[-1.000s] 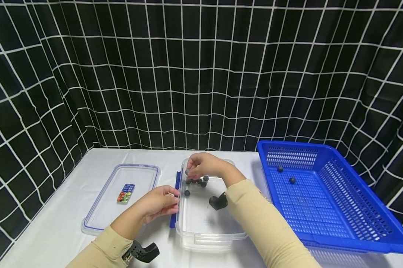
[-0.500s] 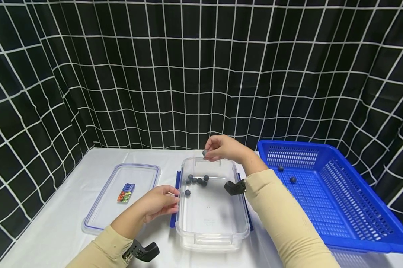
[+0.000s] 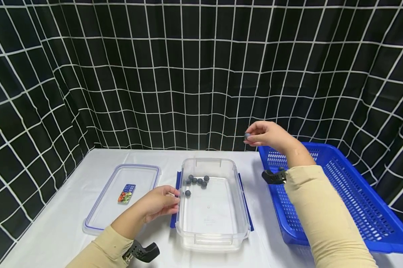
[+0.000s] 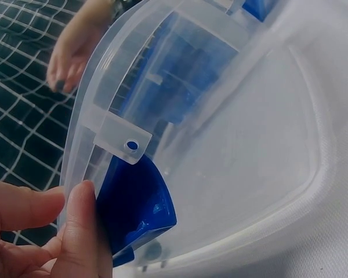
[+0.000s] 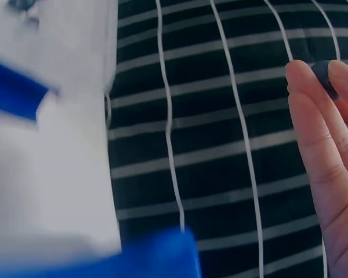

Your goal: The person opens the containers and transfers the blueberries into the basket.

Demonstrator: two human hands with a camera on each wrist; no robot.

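Note:
My right hand [image 3: 273,137] pinches a blueberry [image 3: 247,136] between thumb and fingertips, in the air above the far left corner of the blue basket [image 3: 382,212]. In the right wrist view the berry [image 5: 323,79] shows dark between the fingertips. At the left side of the clear plastic container [image 3: 218,236], my left hand [image 3: 161,204] holds the rim beside a blue latch [image 4: 136,202]. Several more blueberries [image 3: 200,181] lie inside the container, mostly grouped toward its far left.
A clear lid [image 3: 104,212] with a blue seal and a colourful label [image 3: 126,194] lies flat on the white tablecloth [image 3: 47,227] at left. Another blueberry [image 3: 281,169] shows in the basket, partly hidden by my wrist. A black grid-patterned curtain [image 3: 201,74] stands behind.
My right hand has risen out of the container with the blueberry and moved right, to over the basket's edge. The left hand has stayed at the container's rim.

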